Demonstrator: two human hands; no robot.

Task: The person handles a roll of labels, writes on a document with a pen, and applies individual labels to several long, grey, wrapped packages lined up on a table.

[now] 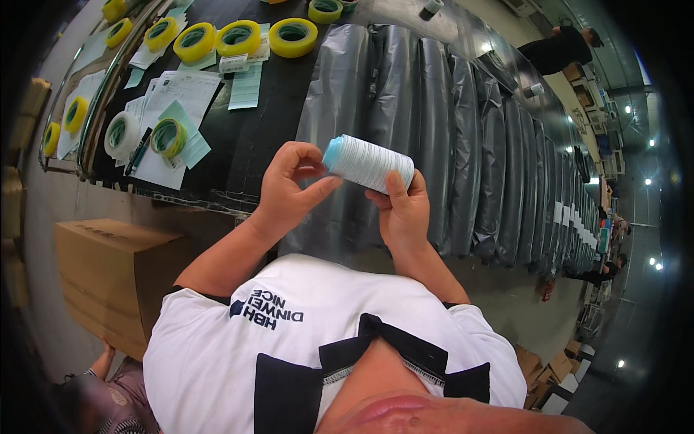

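Observation:
A roll of white printed labels [370, 163] with a light-blue end is held tilted in front of my chest. My right hand [403, 206] grips its right-hand end, with the thumb pressed on the printed side. At the light-blue end, the curled fingers and thumb of my left hand [295, 181] close around the edge; some fingertips are hidden. Just beyond and beneath the roll lie dark grey plastic-wrapped packages [394, 94], side by side in a long row.
Several yellow tape rolls [293, 37] and paper sheets [189, 90] lie on the black table [249, 137] at left. A clear tape roll [120, 135] and a black marker [137, 150] are nearer. A cardboard box [101, 275] stands lower left, a person's hand [105, 351] touching it.

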